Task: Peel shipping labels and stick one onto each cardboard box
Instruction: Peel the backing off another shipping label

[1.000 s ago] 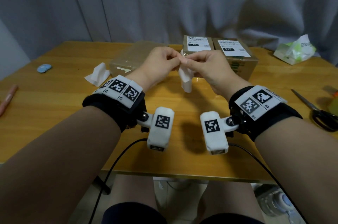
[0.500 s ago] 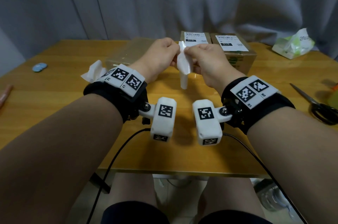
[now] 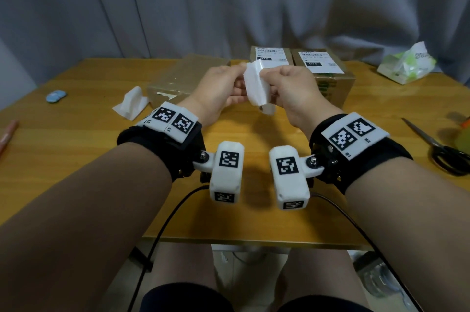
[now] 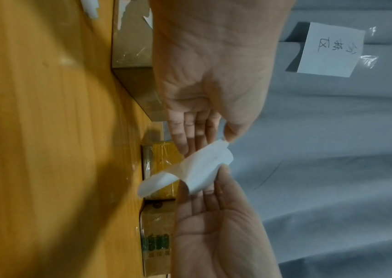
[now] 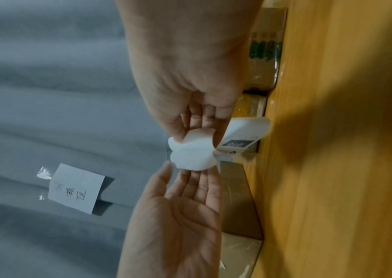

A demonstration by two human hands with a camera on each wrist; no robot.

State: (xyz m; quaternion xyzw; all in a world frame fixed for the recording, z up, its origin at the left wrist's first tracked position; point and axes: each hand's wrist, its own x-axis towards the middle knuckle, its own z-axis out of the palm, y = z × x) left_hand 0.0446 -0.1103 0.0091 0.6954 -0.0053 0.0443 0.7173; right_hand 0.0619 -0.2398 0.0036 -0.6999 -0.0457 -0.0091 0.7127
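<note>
Both hands are raised above the table's middle and pinch one curled white shipping label sheet [image 3: 256,86] by its top edge. My left hand [image 3: 235,76] holds the left layer and my right hand [image 3: 274,75] the right layer, and the two layers part between them. The right wrist view shows the sheet [image 5: 194,153] with a printed black bar on the strip below it. In the left wrist view it curls [image 4: 204,169] between both thumbs. Behind the hands stand three cardboard boxes: a bare one [image 3: 178,75] at the left and two labelled ones [image 3: 270,57] [image 3: 321,63].
A crumpled white backing paper [image 3: 131,103] lies left of the bare box, with blue discs [image 3: 56,96] further left. Scissors [image 3: 442,151] lie at the right edge and a tissue pack [image 3: 407,62] at the back right. A handwritten note [image 4: 330,50] is taped to the grey curtain.
Both hands have risen and drawn slightly apart. The sheet, pinched narrow before, now spreads wider between them as its layers separate.
</note>
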